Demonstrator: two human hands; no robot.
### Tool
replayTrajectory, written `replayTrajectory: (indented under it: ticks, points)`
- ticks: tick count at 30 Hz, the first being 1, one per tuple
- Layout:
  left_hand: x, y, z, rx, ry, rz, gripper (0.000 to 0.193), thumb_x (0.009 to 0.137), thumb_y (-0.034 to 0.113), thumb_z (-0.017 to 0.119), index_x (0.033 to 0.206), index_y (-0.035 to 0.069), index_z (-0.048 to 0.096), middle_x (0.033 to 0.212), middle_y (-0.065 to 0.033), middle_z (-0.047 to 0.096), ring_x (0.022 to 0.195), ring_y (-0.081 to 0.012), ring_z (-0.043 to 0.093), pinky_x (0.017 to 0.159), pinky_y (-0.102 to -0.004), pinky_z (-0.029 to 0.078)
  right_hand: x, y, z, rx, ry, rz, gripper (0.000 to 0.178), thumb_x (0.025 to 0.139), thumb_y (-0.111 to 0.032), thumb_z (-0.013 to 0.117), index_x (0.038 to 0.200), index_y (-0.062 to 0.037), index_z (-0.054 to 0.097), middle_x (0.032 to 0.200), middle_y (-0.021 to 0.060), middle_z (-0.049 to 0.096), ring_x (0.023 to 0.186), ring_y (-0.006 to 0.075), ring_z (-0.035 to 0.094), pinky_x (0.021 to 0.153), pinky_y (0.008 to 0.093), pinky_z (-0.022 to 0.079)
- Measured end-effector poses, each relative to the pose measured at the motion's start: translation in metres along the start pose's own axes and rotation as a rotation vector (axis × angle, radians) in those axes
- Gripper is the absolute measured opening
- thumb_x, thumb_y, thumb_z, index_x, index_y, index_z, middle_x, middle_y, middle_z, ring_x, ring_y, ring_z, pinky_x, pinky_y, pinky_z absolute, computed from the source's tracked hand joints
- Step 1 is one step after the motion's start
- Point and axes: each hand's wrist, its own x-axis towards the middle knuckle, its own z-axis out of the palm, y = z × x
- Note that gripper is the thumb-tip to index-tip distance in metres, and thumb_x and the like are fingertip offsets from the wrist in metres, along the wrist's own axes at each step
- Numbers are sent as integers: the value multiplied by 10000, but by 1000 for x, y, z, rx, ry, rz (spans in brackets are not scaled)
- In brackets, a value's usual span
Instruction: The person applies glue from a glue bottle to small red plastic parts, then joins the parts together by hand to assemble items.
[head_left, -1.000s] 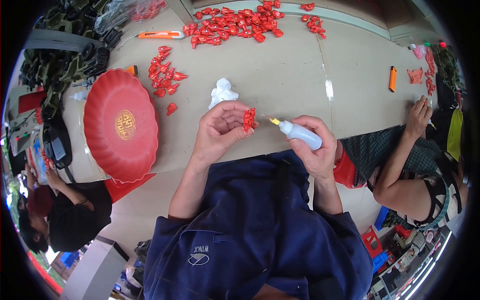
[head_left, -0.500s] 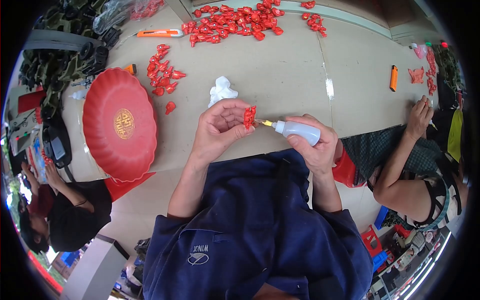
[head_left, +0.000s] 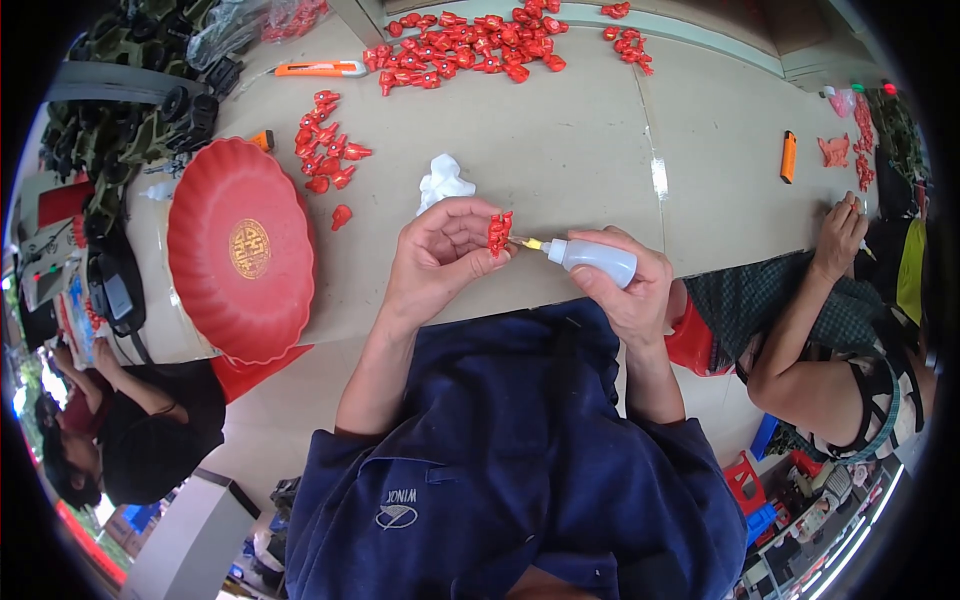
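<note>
In the head view, the bottle point(head_left: 604, 264) could drip too much onto the toy point(head_left: 499, 234) or left hand point(head_left: 440, 258) if the right hand point(head_left: 636, 295), wrapped around it, squeezes hard. Small, red and knobbly, the toy sits pinched in the left hand over the table point(head_left: 560, 140), beside the nozzle point(head_left: 534, 244).

The worn shirt point(head_left: 500, 420) is navy, with 1 pale oval emblem point(head_left: 396, 517).

The left hand point(head_left: 440, 255) grips a red figure point(head_left: 499, 233); the right hand point(head_left: 635, 290) points a bottle point(head_left: 602, 262) at it above the desk point(head_left: 560, 140).
</note>
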Motion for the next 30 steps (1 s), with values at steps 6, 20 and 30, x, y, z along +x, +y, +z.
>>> replayTrajectory:
  ticks: [6,20,30]
  points:
    - [-1,0,1,3,9,-8,353,748,-95,623,1074,-19,512,944,-94,616,869,-165,621,795,-265,513,0,0,-1,-20,-11,-7,274,711,-27,706,970,15,628,779,85,618,693,125,580,602,220,434]
    - [0,0,-1,2,-6,-7,358,747,-92,627,1078,-19,512,938,-92,618,863,-157,619,790,-262,512,7,-5,-5,-133,-34,-92,289,656,-36,736,926,12,644,703,96,616,583,136,532,519,239,399]
    - [-2,0,-3,-44,-5,-9,345,754,-85,620,1073,-17,507,940,-96,617,866,-183,621,792,-286,517,-1,0,-10,175,61,160,284,724,-34,701,989,19,616,845,57,628,759,103,578,681,218,457]
